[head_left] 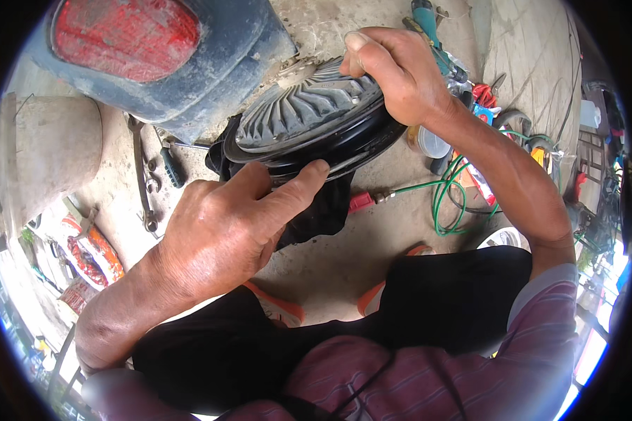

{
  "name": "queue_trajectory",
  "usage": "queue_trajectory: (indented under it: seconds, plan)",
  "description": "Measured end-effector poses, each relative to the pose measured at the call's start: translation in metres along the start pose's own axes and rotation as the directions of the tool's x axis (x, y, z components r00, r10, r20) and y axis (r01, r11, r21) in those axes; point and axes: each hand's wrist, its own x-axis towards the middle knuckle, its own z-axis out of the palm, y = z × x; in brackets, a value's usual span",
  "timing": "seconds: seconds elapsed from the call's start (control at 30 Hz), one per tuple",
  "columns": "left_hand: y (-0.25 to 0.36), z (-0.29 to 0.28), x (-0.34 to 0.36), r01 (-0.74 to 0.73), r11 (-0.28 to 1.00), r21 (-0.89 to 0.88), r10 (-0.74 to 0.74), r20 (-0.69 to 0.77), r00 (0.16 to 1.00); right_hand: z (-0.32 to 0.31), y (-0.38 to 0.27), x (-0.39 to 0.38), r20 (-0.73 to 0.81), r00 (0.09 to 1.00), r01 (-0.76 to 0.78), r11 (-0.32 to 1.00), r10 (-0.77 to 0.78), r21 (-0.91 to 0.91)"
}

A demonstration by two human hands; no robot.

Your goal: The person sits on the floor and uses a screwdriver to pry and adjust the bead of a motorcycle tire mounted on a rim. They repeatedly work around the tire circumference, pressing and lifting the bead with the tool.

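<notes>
A black wheel rim (316,158) with a grey, ribbed hub cover (302,112) stands tilted in front of me, bare of any tyre. My right hand (400,74) is closed over its far right edge, thumb on top and the other fingers bent around the side. At the near left edge is my left hand (225,228), one digit stretched along the rim and the others bent; part of its grip is hidden behind the hand. Black cloth (323,217) hangs or lies beneath the wheel.
A dusty blue vehicle body with a red tail light (126,35) rises at the far left. Spanners (142,168) and a screwdriver (170,167) lie on the floor to the left. A green hose (439,203) with a red fitting (361,201), a jar (428,142) and a green power tool (425,17) lie right.
</notes>
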Motion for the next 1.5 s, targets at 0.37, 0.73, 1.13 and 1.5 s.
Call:
queue_trajectory:
  seconds: [0.37,0.73,1.13,1.5]
  plan:
    - [0.005,-0.001,-0.002,-0.088,0.95,0.299,0.103,-0.036,0.994,0.0,-0.003,0.004,0.047,0.999,-0.024,0.998,0.026,-0.049]
    - [-0.011,0.001,0.001,-0.127,0.981,0.148,0.136,-0.053,0.989,0.0,-0.004,0.005,0.032,0.999,-0.033,0.998,0.036,-0.062]
    - [0.002,0.002,-0.011,-0.103,0.945,0.311,0.122,-0.041,0.992,0.001,-0.004,0.004,0.024,1.0,-0.014,0.998,0.016,-0.058]
    - [0.019,-0.006,-0.003,-0.093,0.917,0.387,0.116,-0.036,0.993,0.004,-0.007,0.007,0.013,1.0,-0.003,0.998,0.003,-0.066]
